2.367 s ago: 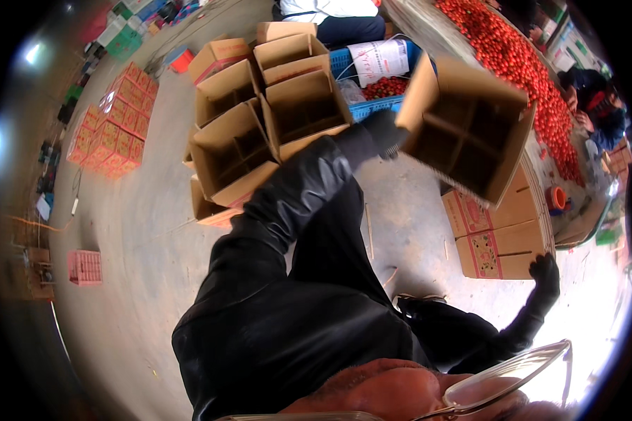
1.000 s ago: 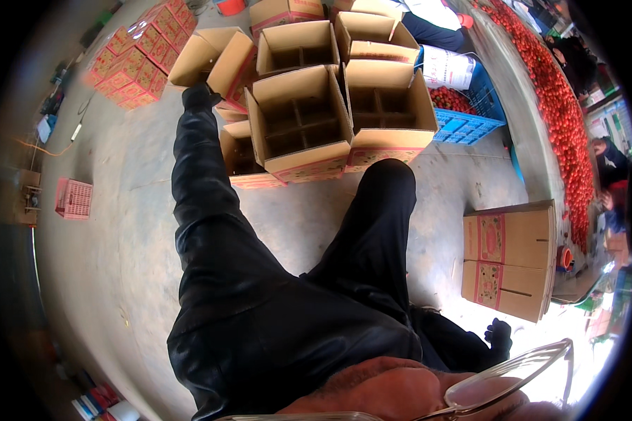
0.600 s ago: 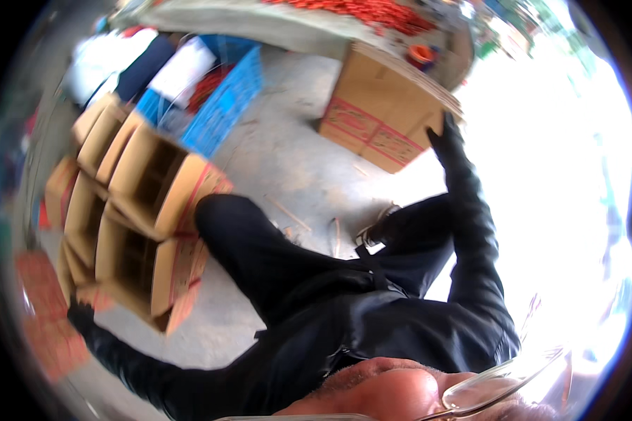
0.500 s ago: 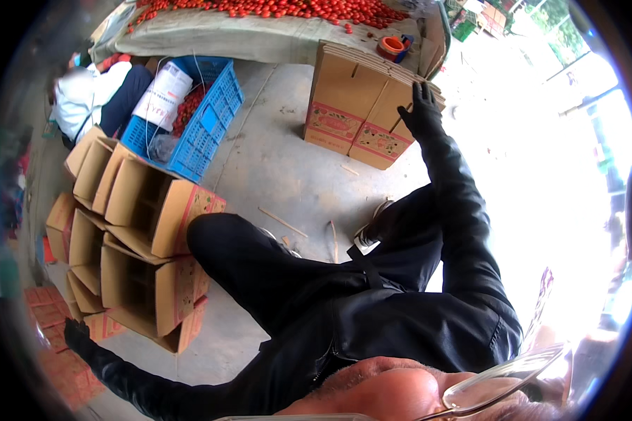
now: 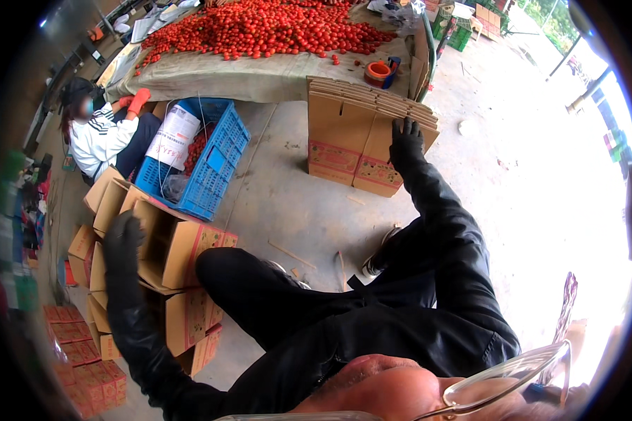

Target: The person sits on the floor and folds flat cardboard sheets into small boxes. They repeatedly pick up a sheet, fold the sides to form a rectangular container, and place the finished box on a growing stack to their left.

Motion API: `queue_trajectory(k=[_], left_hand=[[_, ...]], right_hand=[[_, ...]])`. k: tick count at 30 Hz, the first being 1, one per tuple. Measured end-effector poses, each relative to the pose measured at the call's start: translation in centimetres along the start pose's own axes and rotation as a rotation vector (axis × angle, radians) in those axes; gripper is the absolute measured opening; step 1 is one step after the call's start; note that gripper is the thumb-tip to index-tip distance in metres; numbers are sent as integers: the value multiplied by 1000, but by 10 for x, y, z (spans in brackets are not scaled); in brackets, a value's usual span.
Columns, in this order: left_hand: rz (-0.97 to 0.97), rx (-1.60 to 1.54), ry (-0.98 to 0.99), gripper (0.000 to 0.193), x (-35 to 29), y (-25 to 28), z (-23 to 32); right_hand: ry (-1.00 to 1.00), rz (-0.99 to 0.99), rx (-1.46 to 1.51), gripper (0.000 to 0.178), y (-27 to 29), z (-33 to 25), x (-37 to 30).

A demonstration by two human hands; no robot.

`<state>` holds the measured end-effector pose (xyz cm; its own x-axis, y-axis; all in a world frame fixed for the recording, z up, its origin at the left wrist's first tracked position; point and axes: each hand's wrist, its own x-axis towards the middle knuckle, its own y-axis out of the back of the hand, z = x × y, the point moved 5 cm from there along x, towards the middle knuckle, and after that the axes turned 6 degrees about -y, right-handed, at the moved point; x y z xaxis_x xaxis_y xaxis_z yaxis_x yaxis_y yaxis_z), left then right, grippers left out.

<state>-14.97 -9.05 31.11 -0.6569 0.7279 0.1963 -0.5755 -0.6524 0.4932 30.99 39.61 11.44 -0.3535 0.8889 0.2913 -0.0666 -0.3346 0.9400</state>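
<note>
Partly hidden by the black glove, the right hand (image 5: 406,137) lies flat with fingers together on top of the stack of flattened cartons (image 5: 361,133), which leans upright against the tomato table (image 5: 260,77); no grasp is visible. Brown with red print, the stack's far sheets are cut off behind. Equally gloved, the left hand (image 5: 123,238) rests spread on an open carton's rim (image 5: 172,242).

One head-worn fisheye looks steeply down over the wearer's body at the concrete floor (image 5: 295,203)
</note>
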Motion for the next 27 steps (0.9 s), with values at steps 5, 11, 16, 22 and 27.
queue_trajectory(k=[5, 11, 16, 22, 27], left_hand=[[-200, -92, -20, 20, 11, -129, -1], [-413, -203, -76, 24, 19, -247, -22], [-471, -114, -50, 36, 16, -300, -72], [-450, -147, -88, 49, 13, -328, -82], [-254, -221, -144, 64, 28, -329, -86]], right_hand=[[76, 116, 58, 68, 17, -7, -18], [10, 79, 173, 34, 16, 14, -9], [56, 46, 247, 24, 34, 7, -18], [203, 72, 343, 26, 39, 1, -41], [354, -32, 391, 25, 52, -14, -70]])
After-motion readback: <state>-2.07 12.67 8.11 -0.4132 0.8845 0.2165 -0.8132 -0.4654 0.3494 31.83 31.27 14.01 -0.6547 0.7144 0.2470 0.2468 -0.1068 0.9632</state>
